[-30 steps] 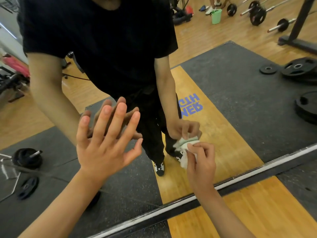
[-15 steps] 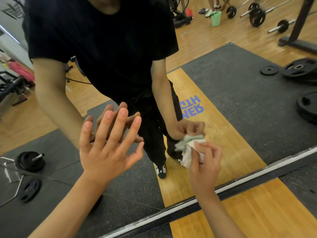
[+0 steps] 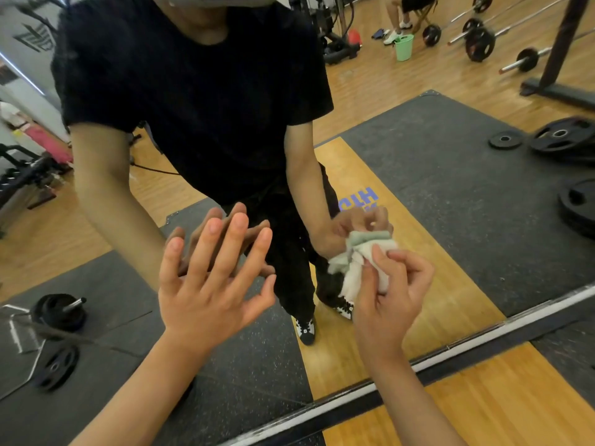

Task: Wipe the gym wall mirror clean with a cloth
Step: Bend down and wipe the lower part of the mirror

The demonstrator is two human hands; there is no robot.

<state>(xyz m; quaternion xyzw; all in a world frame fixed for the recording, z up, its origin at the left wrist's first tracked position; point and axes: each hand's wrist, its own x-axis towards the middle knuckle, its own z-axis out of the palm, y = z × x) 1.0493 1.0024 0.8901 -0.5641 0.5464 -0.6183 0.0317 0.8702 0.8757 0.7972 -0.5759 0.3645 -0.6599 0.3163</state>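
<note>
1. While my left hand (image 3: 209,284) is raised flat to the mirror (image 3: 467,220), its fingers are straight and spread wide, holding nothing. The fingertips meet their own reflection on the glass.
2. My right hand (image 3: 391,300) has fingers and thumb curled round a bunched white and pale-green cloth (image 3: 357,259), pinching it near its top.
3. That cloth sits against the glass low on the mirror, to the right of my left hand. It is above the pale bottom edge (image 3: 483,329) of the mirror, and its reflection lies directly behind it.
4. My two hands are apart, and the reflection of my dark trousers (image 3: 289,252) shows between them.
5. Higher in the glass I see my black T-shirt (image 3: 199,107). I also see both reflected forearms reaching down toward the real hands.
6. Behind my reflection a wooden strip (image 3: 428,268) with blue lettering runs between dark rubber mats (image 3: 96,300).
7. Reflected weight plates (image 3: 561,136) lie on the mat at the right. Loaded barbells (image 3: 479,43) rest on the wooden floor farther back, with a green bucket (image 3: 403,47) near them.
8. Below the mirror's edge, the real floor (image 3: 499,400) shows bright wood flanked by dark matting.
</note>
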